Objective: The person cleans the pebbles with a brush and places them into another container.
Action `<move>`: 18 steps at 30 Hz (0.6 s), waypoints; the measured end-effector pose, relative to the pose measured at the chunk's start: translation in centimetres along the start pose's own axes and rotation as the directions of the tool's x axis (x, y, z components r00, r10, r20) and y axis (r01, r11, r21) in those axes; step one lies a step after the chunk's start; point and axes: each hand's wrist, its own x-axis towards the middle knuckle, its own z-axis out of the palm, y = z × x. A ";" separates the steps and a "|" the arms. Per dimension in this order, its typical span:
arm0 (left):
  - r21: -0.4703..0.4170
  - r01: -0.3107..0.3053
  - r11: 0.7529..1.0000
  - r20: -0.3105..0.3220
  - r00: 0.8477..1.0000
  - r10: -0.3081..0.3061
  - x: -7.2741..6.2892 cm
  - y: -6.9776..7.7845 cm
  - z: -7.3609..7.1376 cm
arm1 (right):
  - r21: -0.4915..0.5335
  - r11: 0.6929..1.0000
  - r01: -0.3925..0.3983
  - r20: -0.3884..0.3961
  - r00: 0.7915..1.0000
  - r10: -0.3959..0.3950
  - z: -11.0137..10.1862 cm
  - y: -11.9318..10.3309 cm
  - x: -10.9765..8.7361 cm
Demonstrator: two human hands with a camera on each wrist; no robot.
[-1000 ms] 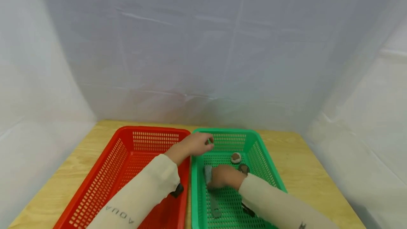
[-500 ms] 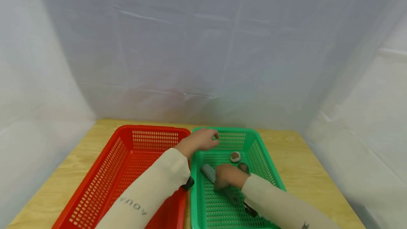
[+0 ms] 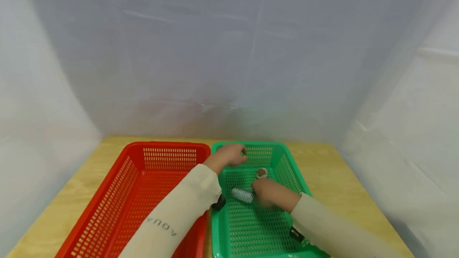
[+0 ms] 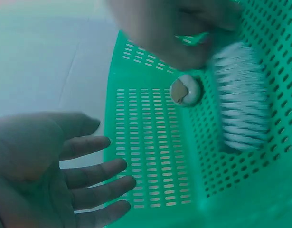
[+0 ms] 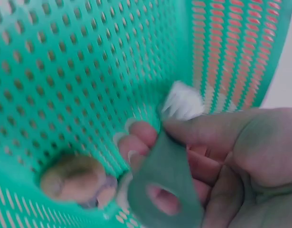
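Note:
My right hand (image 3: 272,194) grips a brush (image 4: 243,97) by its grey-green handle inside the green basket (image 3: 216,230). White bristles show toward the left in the head view; the right wrist view shows the handle (image 5: 167,154) between thumb and fingers, with a hole at its end. Over the basket's far left rim hovers my left hand (image 3: 231,154), fingers spread and holding nothing in the left wrist view. A small round white-and-brown object (image 4: 186,90) lies at the basket's far end. A brownish round object (image 5: 72,180) rests on its floor, its kind unclear.
A red basket (image 3: 134,194) stands directly left of the green one, with perforated walls. Both sit on a wooden table (image 3: 322,166). Pale sheeting (image 3: 229,51) hangs behind and along both sides.
The brush has swung from lying lengthwise to crosswise, its handle now toward the right, and my right hand has moved right and slightly away. My left hand has shifted slightly right.

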 end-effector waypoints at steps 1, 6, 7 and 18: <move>-0.010 0.016 1.000 -0.009 1.000 -0.016 0.0 -0.1 0.1 | 0.019 1.000 0.023 -0.031 0.999 -0.022 -0.4 0.2 -0.2; -0.051 0.094 0.994 -0.041 0.995 -0.096 -0.1 -0.7 0.5 | 0.089 0.996 0.007 -0.044 0.999 -0.003 -2.5 1.4 -0.7; -0.056 0.101 0.993 -0.043 0.994 -0.103 -0.1 -0.8 0.6 | 0.101 0.995 -0.010 -0.044 0.999 0.015 -2.9 1.7 -0.8; -0.086 0.086 0.993 -0.034 0.995 -0.090 0.3 0.9 2.4 | 0.227 0.970 -0.089 -0.226 0.964 0.141 -4.3 6.0 -0.9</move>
